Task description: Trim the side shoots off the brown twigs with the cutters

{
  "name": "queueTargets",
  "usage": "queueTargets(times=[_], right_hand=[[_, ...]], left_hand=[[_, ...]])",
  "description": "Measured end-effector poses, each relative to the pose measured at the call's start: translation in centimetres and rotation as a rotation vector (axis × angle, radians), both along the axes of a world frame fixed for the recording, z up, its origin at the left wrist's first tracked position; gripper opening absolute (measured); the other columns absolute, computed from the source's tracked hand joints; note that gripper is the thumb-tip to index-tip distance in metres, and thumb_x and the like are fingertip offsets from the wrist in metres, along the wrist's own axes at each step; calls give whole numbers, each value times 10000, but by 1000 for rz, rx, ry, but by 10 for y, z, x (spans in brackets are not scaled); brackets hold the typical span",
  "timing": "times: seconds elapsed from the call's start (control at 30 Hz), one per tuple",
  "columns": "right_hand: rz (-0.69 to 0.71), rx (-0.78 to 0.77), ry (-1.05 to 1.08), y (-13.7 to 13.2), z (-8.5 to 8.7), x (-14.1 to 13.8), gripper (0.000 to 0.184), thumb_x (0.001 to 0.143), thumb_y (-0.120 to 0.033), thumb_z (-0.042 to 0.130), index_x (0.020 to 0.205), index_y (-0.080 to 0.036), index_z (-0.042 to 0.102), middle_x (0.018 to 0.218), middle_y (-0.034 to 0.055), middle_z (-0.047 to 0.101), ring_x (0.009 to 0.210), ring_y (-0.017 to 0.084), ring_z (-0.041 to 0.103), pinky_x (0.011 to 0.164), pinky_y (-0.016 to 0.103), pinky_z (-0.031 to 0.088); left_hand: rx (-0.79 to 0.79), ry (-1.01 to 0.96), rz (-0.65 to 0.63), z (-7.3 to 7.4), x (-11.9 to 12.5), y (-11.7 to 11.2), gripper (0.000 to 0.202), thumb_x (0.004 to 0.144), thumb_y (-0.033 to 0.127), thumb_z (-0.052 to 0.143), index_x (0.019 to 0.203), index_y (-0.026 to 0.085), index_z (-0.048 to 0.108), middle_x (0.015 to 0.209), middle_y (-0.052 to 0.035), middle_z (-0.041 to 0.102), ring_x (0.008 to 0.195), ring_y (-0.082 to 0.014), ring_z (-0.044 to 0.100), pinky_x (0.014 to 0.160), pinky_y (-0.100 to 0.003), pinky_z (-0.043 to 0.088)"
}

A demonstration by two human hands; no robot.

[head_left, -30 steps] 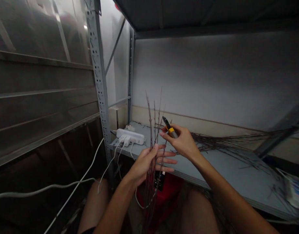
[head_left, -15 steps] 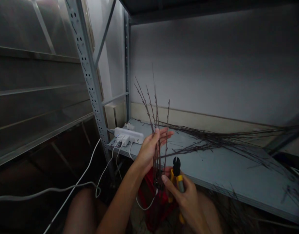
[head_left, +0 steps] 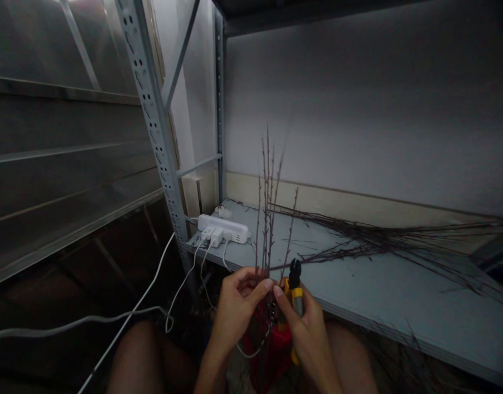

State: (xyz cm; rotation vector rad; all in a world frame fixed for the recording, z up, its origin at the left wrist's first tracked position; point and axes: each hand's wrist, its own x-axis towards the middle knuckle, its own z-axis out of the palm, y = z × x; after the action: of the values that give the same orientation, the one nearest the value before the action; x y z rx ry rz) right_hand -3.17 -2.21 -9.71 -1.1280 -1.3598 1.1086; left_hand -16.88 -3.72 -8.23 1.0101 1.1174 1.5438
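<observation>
Several thin budded twigs (head_left: 266,219) stand upright in front of me, their lower ends between my hands. My left hand (head_left: 240,298) is closed around them low down, thumb pressed across the stems. Close beside it, my right hand (head_left: 303,320) holds yellow-and-grey cutting pliers (head_left: 295,290), jaws pointing up. The right thumb and a finger also meet near the base of a single twig (head_left: 290,232). Below the fingers is a small dark object with a white cord (head_left: 251,354); its kind is unclear. Something red (head_left: 278,342) lies under the hands, mostly hidden.
On the grey shelf (head_left: 337,279) lies a pile of long dark twigs (head_left: 374,236). A white power strip (head_left: 223,227) with plugs sits at the shelf's left end, its white cables (head_left: 124,323) trailing down. A perforated metal post (head_left: 153,126) rises at left. More twigs hang below the shelf's edge.
My left hand has moved down the stems from mid-height and closed near their base, beside my right. The twigs have shifted slightly right and stand straighter. The pliers stay in my right hand.
</observation>
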Motion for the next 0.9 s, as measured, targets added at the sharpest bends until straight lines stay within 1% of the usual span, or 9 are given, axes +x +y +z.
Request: queueTargets(times=[0.1,0.23,0.37,0.43,0.5,0.63,0.67,0.8,0.9], right_hand=[[25,-24,0,-6,-7,0,396,856,-579,651,1000,-211,654,938,66,715,905,268,665,829,355,526],[83,-103,64,-15,-22,3,361,883,-576,626,975,-229,666,904,43,713,898,243,666,823,324,523],[120,-130,45,-23,-26,6,352,881,-574,638,917,-224,637,775,17,661,764,214,631,681,290,511],[150,-118,25,-27,-22,8,356,870,-565,660,908,-213,625,731,9,630,686,197,594,616,284,493],[174,-114,15,-30,-17,10,370,847,-555,692,932,-200,631,741,15,633,672,195,586,601,286,494],[185,-117,10,-31,-13,17,407,811,-545,734,989,-187,655,834,46,678,750,217,623,653,297,514],[183,-122,7,-31,-13,19,413,803,-550,738,983,-187,658,830,46,679,740,215,622,645,297,513],[185,-167,-19,-33,-21,21,429,775,-583,743,923,-190,656,783,35,669,685,206,606,611,299,506],[195,-190,-24,-37,-25,18,444,764,-593,747,934,-194,654,823,43,685,733,221,631,632,301,512]], left_hand=[[-22,-34,46,-10,-2,-7,222,789,350,819,852,159,724,819,-43,766,766,-188,714,709,-265,574],[-5,-9,75,-22,-3,-15,193,822,324,794,836,163,689,832,-30,742,798,-169,702,743,-241,553],[1,12,72,-28,3,-21,190,892,347,717,874,169,651,829,-14,696,762,-149,668,707,-223,521],[5,13,65,-28,7,-22,208,904,370,698,878,174,633,819,-7,676,735,-144,650,658,-213,501],[9,17,55,-27,12,-23,216,907,380,691,870,180,617,813,-3,666,737,-149,645,648,-215,492],[29,1,23,-26,17,-26,205,894,355,713,854,192,594,823,-2,678,806,-167,664,761,-257,515],[27,-8,14,-26,18,-26,210,886,356,723,857,193,594,816,1,680,790,-162,662,754,-257,515],[4,-82,-20,-23,18,-23,257,848,377,762,839,192,584,750,16,666,645,-129,625,599,-222,489],[34,-189,-17,-15,16,-15,341,833,364,779,737,199,497,735,3,680,611,-112,621,583,-211,497]])
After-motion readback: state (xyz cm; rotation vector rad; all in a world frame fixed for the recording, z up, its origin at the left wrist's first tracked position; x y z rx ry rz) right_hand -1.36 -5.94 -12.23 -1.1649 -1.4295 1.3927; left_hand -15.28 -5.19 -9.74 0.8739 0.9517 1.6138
